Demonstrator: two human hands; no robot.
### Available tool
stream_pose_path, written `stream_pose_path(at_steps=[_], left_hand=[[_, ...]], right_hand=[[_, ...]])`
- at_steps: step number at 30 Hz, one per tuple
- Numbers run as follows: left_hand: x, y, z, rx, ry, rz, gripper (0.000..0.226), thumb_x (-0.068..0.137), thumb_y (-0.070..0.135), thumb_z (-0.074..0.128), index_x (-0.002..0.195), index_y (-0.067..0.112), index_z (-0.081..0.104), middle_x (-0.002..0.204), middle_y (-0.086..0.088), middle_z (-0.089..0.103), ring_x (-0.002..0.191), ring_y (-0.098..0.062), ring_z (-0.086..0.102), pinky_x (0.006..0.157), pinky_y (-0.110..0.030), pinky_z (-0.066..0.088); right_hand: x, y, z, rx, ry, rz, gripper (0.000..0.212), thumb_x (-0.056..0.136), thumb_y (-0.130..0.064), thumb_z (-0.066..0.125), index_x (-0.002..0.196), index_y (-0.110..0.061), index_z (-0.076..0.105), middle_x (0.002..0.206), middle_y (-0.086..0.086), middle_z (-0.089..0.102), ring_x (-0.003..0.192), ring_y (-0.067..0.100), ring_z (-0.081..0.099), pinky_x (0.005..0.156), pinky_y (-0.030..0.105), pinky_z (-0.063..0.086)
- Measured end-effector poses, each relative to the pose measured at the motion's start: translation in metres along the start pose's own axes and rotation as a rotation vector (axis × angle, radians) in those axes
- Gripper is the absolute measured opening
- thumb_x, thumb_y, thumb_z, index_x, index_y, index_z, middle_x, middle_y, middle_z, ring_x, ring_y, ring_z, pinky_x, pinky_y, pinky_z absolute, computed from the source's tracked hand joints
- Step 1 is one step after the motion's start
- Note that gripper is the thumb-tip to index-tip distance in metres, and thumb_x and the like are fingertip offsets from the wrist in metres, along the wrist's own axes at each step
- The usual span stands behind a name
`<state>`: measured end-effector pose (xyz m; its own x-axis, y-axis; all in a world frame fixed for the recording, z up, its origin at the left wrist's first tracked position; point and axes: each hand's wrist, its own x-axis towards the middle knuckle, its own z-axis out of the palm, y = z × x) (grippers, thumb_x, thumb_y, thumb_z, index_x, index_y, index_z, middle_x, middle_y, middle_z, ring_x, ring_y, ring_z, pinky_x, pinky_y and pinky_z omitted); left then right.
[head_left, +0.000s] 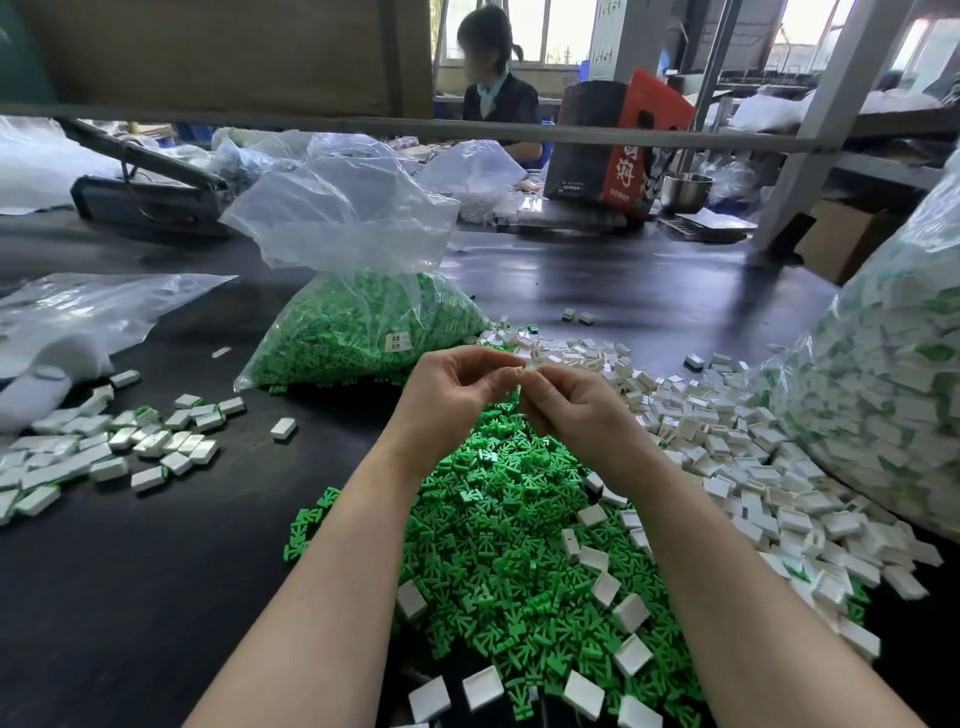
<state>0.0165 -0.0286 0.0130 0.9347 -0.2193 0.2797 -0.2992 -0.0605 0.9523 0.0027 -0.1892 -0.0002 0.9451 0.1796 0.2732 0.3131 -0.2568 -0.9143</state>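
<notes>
Both hands are up over the heap of loose green plastic clips. Your left hand and right hand curl their fingertips together, pinching one small white rectangular plastic cap. It sits at twelve o'clock off your right thumb, with your left fingers at its nine. Its long axis is hidden.

Reaching forward with both bare forearms; pinching a small white piece between curled fingertips of left hand and right hand.

A red-and-black carton stands on the dark table, a steel bowl just beside it; a person sits behind.
</notes>
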Motion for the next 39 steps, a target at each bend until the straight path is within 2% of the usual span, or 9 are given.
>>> stream_pose_path(at_steps=[4,7,10,14,18,22,29,33,39], left_hand=[[-0.001,0.004,0.008,-0.173,0.048,0.0,0.016,0.083,0.012,0.07,0.088,0.025,0.076,0.099,-0.002,0.075,0.096,-0.011,0.068,0.084,-0.02,0.052],[-0.003,0.006,0.012,-0.249,0.048,-0.009,0.013,0.084,0.01,0.069,0.091,0.019,0.075,0.111,-0.011,0.069,0.09,-0.006,0.071,0.078,-0.013,0.05],[-0.003,0.007,0.014,-0.275,0.032,-0.023,0.013,0.085,0.007,0.069,0.093,0.015,0.075,0.112,-0.01,0.068,0.089,-0.013,0.073,0.076,-0.011,0.051],[-0.004,0.008,0.015,-0.276,0.027,-0.032,0.013,0.08,0.013,0.071,0.088,0.022,0.077,0.099,0.002,0.071,0.089,-0.01,0.071,0.076,-0.014,0.051],[-0.003,0.011,0.014,-0.234,0.031,-0.027,0.02,0.084,0.009,0.071,0.08,0.026,0.079,0.099,-0.009,0.073,0.087,-0.013,0.071,0.077,-0.02,0.053],[-0.001,0.016,0.015,-0.039,0.08,0.053,0.019,0.087,0.008,0.069,0.084,0.025,0.076,0.103,-0.015,0.067,0.089,-0.02,0.071,0.083,-0.029,0.055],[-0.001,0.021,0.017,0.085,0.105,0.101,0.027,0.085,0.004,0.068,0.077,0.029,0.072,0.089,0.0,0.063,0.071,-0.01,0.068,0.067,-0.02,0.053],[-0.004,0.023,0.019,-0.001,0.102,0.059,0.025,0.082,-0.005,0.063,0.075,0.018,0.072,0.07,-0.006,0.069,0.058,-0.025,0.062,0.051,-0.025,0.055],[-0.004,0.024,0.022,-0.1,0.112,0.0,0.026,0.08,-0.008,0.062,0.072,0.014,0.073,0.062,-0.014,0.068,0.054,-0.031,0.059,0.047,-0.03,0.053]], right_hand=[[0.0,-0.001,0.0,0.195,-0.005,0.105,0.045,0.094,-0.05,0.043,0.08,-0.013,0.064,0.058,0.0,0.058,0.05,0.011,0.043,0.045,0.02,0.032],[0.002,0.0,-0.002,0.364,-0.046,0.167,0.053,0.089,-0.059,0.04,0.089,-0.013,0.067,0.064,0.005,0.062,0.054,0.014,0.046,0.048,0.023,0.033],[0.003,0.002,-0.001,0.458,-0.084,0.172,0.05,0.089,-0.057,0.043,0.097,-0.012,0.063,0.068,0.007,0.064,0.056,0.013,0.049,0.048,0.021,0.036],[0.003,0.002,0.001,0.531,-0.11,0.156,0.044,0.091,-0.051,0.045,0.098,-0.012,0.064,0.07,0.006,0.064,0.057,0.012,0.051,0.049,0.02,0.037],[0.002,0.002,0.0,0.599,-0.105,0.149,0.042,0.092,-0.048,0.048,0.097,-0.009,0.064,0.07,0.005,0.064,0.06,0.012,0.053,0.052,0.018,0.041],[0.001,0.002,0.0,0.65,-0.106,0.157,0.039,0.092,-0.044,0.051,0.099,-0.008,0.063,0.072,0.005,0.063,0.064,0.012,0.054,0.058,0.019,0.043],[-0.002,-0.001,-0.001,0.615,-0.133,0.147,0.055,0.092,-0.043,0.05,0.117,0.006,0.056,0.08,0.011,0.06,0.077,0.021,0.049,0.074,0.031,0.036],[-0.003,-0.001,0.001,0.551,-0.175,0.175,0.053,0.089,-0.049,0.049,0.109,-0.001,0.06,0.076,0.011,0.063,0.074,0.019,0.053,0.066,0.026,0.038],[-0.003,0.002,0.001,0.586,-0.165,0.157,0.048,0.091,-0.044,0.05,0.11,0.0,0.058,0.073,0.01,0.062,0.068,0.015,0.056,0.058,0.018,0.044]])
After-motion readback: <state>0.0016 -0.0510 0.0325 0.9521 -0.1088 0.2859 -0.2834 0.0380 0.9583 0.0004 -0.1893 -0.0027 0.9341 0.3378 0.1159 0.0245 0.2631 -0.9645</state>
